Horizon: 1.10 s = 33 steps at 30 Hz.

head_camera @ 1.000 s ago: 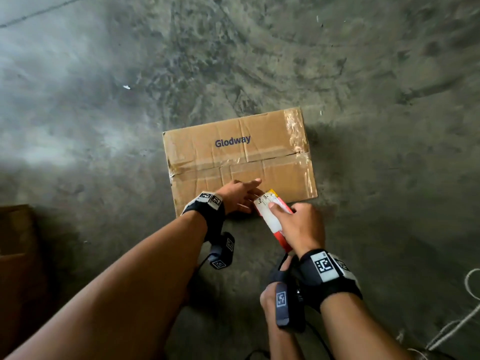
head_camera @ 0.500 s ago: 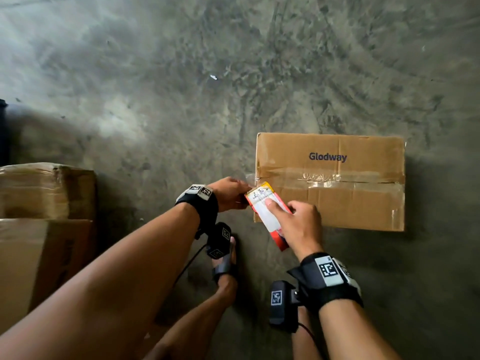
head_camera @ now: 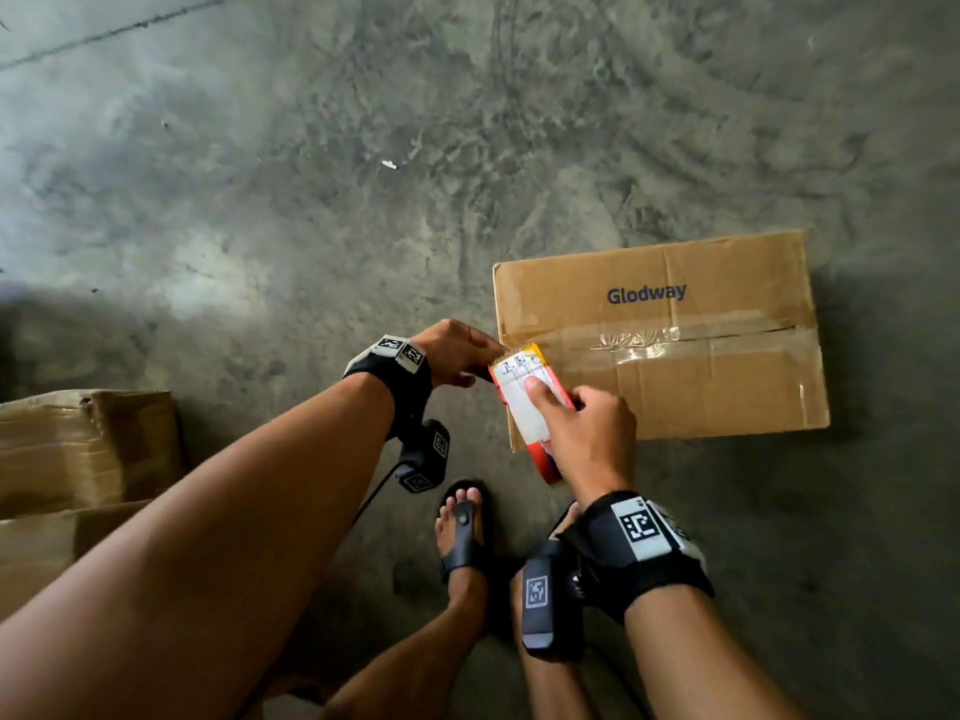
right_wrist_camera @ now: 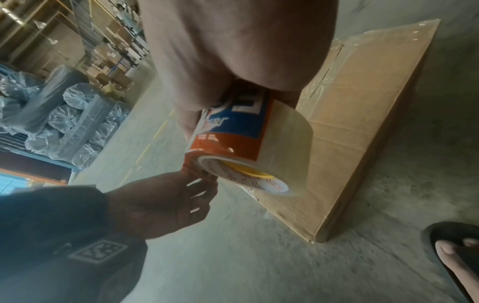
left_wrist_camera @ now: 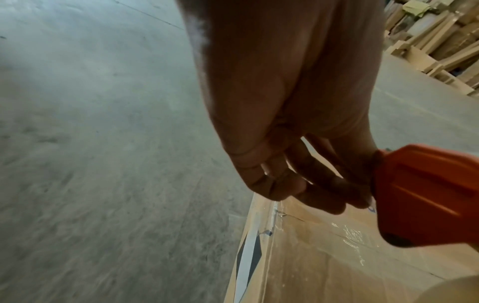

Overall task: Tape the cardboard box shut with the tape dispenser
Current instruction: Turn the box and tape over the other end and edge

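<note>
- I see my right hand (head_camera: 589, 433) wrapped round the dispenser (head_camera: 530, 402), index finger laid straight along its white label and the other fingers (head_camera: 605, 402) curled over the far side; the forearm comes up from the lower right with the wrist bent down.
- The dispenser is tilted, its front end at the box's (head_camera: 675, 366) left edge, just by the taped seam; the right wrist view shows the clear tape roll (right_wrist_camera: 272, 147) under my palm.
- My left hand (head_camera: 457, 353) reaches in from the left, the arm stretched long and low. Its fingers (left_wrist_camera: 318, 190) are bunched together, pinching at the dispenser's orange front end (left_wrist_camera: 425, 194); I cannot tell whether they hold loose tape or the plastic itself.
- The box lies flat on the concrete floor (head_camera: 311, 200), flaps closed, with wrinkled clear tape (head_camera: 644, 340) along the middle seam and "Glodway" printed on the far flap.
- My sandalled foot (head_camera: 465, 537) stands on the floor near the box's near left corner.
- More cartons (head_camera: 78, 449) sit at the floor's left edge.
</note>
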Available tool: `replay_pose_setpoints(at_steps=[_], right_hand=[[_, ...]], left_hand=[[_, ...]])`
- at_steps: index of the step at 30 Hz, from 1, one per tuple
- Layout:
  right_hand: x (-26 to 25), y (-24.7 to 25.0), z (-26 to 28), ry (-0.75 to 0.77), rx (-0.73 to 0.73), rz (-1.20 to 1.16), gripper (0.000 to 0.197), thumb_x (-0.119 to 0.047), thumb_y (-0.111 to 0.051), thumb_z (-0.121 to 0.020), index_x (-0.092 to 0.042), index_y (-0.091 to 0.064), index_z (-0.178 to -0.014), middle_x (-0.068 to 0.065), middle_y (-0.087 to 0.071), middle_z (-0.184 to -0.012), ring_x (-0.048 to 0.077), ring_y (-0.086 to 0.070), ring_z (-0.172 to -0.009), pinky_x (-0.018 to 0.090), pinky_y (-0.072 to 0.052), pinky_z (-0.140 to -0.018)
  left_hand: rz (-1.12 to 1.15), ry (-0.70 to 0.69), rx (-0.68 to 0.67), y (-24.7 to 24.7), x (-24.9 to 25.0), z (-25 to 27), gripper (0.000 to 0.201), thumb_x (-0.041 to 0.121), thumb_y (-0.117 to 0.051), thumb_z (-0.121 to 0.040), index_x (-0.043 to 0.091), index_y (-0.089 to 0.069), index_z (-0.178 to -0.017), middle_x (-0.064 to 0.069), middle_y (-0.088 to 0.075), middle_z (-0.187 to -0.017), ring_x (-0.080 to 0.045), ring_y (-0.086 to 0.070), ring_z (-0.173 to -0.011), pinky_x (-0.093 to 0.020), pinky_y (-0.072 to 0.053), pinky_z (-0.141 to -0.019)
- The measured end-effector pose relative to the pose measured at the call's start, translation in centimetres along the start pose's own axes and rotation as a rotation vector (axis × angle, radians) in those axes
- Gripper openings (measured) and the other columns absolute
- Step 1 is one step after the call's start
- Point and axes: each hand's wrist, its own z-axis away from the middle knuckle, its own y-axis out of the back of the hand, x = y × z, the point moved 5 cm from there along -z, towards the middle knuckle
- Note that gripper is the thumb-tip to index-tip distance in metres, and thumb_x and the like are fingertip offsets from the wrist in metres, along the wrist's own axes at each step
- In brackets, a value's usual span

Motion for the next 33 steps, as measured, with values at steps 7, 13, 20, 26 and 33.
replay_pose_setpoints(at_steps=[7,13,20,26,33], right_hand=[[2.8,-2.3,-1.8,0.025,0.089,-0.035,0.052,-0.06,-0.069,-0.085,-0.01,-0.069,-0.073,0.005,-0.072,-0.074,0.021,-0.065,-0.063,0.028,-0.048,-0.054],[3.9,-5.5,-3.4,-0.047,0.134,-0.107,0.055,-0.064,-0.069,-0.083,-0.01,-0.068,-0.072,0.007,-0.074,-0.077,0.022,-0.071,-0.067,0.04,-0.061,-0.062],[2.7,-7.1,-5.8,-0.054,0.151,-0.161,0.056,-0.063,-0.07,-0.083,-0.01,-0.067,-0.069,0.006,-0.073,-0.072,0.02,-0.071,-0.062,0.044,-0.062,-0.057],[1.2,-6.6,-7.1,-0.04,0.148,-0.189,0.05,-0.058,-0.071,-0.086,-0.012,-0.067,-0.068,0.002,-0.072,-0.069,0.013,-0.067,-0.057,0.034,-0.057,-0.055],[4.1,-6.9,-5.4,-0.119,0.16,-0.253,0.054,-0.057,-0.075,-0.082,-0.011,-0.061,-0.057,-0.004,-0.06,-0.048,0.015,-0.053,-0.047,0.04,-0.052,-0.054]], left_hand=[[-0.024,-0.032,-0.084,-0.2,-0.8,-5.0,0.016,0.009,-0.065,-0.094,0.017,-0.076,-0.086,0.005,-0.069,-0.064,0.0,-0.061,-0.056,-0.017,-0.051,-0.061],[-0.174,-0.081,-0.039,0.9,-1.6,-8.8,0.01,0.021,-0.073,-0.089,0.015,-0.079,-0.094,-0.001,-0.072,-0.079,-0.006,-0.062,-0.07,-0.031,-0.056,-0.084],[-0.264,-0.21,-0.016,2.8,0.6,-10.4,0.014,0.022,-0.071,-0.091,0.013,-0.078,-0.098,0.0,-0.069,-0.076,0.004,-0.058,-0.06,-0.013,-0.05,-0.061],[-0.365,-0.281,0.004,4.4,3.6,-12.5,0.015,0.026,-0.075,-0.088,0.015,-0.079,-0.097,0.0,-0.072,-0.076,-0.004,-0.059,-0.064,-0.016,-0.048,-0.06],[-0.411,-0.349,0.262,10.3,8.9,-16.0,0.012,0.022,-0.075,-0.087,0.013,-0.079,-0.093,0.005,-0.071,-0.07,0.008,-0.062,-0.055,-0.004,-0.045,-0.059]])
